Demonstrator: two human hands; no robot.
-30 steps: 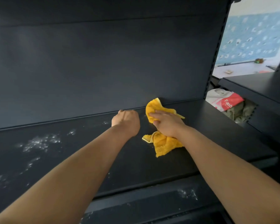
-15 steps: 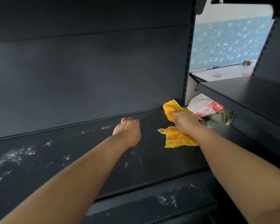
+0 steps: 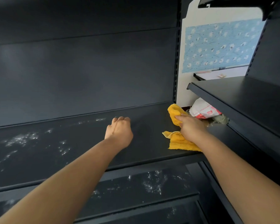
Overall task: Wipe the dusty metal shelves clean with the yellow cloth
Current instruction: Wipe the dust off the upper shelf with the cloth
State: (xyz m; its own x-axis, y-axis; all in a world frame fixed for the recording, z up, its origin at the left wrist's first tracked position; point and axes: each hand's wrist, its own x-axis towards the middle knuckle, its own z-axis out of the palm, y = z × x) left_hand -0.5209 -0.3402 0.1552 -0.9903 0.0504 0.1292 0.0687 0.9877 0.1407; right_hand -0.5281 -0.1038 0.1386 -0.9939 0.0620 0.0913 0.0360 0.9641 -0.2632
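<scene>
Pressing the crumpled yellow terry cloth (image 3: 179, 143) onto the right end of the dark metal shelf (image 3: 144, 143), the right hand (image 3: 191, 129) lays its fingers (image 3: 179, 118) together on top. The left hand (image 3: 120, 132) is curled up, empty. Soft, light and limp, the cloth is likely best bunched under the palm. One cloth; two dusty shelves, counting the lower metal shelf (image 3: 136, 188).

left arm (image 3: 71, 175) bare, stretched forward | left hand (image 3: 119, 133) fingers curled into a loose fist, back up, holding nothing | right arm (image 3: 233, 167) bare, reaching forward and inward | right hand (image 3: 191, 128) palm down, fingers laid out leftward, pressing down
</scene>
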